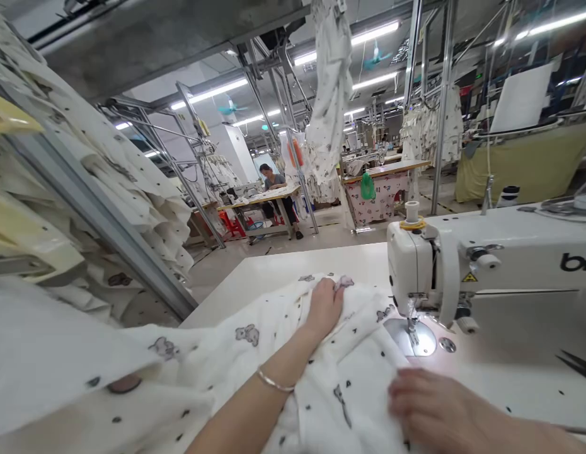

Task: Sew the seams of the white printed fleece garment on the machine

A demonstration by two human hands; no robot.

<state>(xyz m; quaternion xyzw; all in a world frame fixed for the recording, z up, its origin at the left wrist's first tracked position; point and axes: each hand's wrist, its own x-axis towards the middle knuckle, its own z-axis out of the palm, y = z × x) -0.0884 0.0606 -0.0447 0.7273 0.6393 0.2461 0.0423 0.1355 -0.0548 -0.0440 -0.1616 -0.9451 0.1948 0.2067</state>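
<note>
- Atop the printed white cloth [363, 375], spread left of the sewing machine [520, 252], the left hand [325, 307] lies palm down; whether it pinches fabric, I cannot tell.
- At the cloth's near right side, the right hand [432, 403] is blurred, its grip unclear.
- Under the cloth stands a white table [283, 268]; dark blades [583, 367] show at its right.
- Beyond, a co-worker [274, 180] sits at another table [259, 200].
</note>
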